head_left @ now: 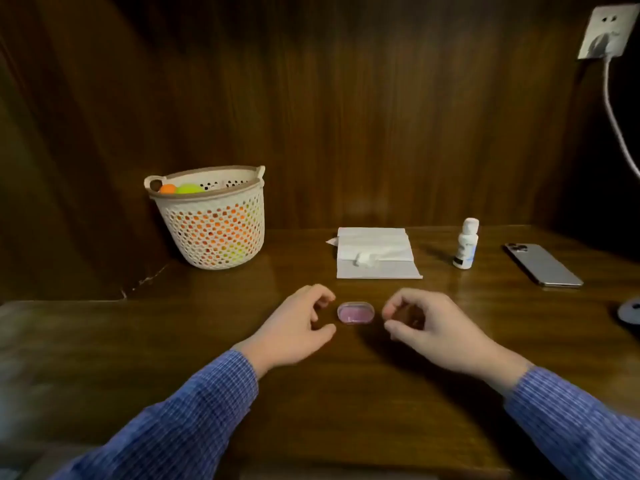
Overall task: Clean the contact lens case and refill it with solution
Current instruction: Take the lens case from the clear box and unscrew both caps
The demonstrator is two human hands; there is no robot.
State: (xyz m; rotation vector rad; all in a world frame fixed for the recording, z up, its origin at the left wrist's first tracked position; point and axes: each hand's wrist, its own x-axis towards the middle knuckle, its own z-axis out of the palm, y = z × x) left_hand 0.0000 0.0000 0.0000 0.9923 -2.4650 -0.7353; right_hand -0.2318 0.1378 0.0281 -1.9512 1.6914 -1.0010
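Note:
A small pink oval contact lens case [356, 313] lies closed on the dark wooden table, between my two hands. My left hand [298, 329] hovers just left of it, fingers loosely curled and holding nothing. Just right of the case is my right hand [427, 325], its fingers and thumb bent toward each other with nothing between them. Neither hand touches the case. A small white solution bottle [466, 244] stands capped at the back right. A white tissue pack [375, 252] lies behind the case with a tissue poking out.
A perforated cream basket [211, 220] with orange and green balls stands at the back left. A phone [542, 265] lies face down at the far right. A white cable [614, 116] hangs from a wall socket [607, 32]. A dark round object [630, 310] sits at the right edge.

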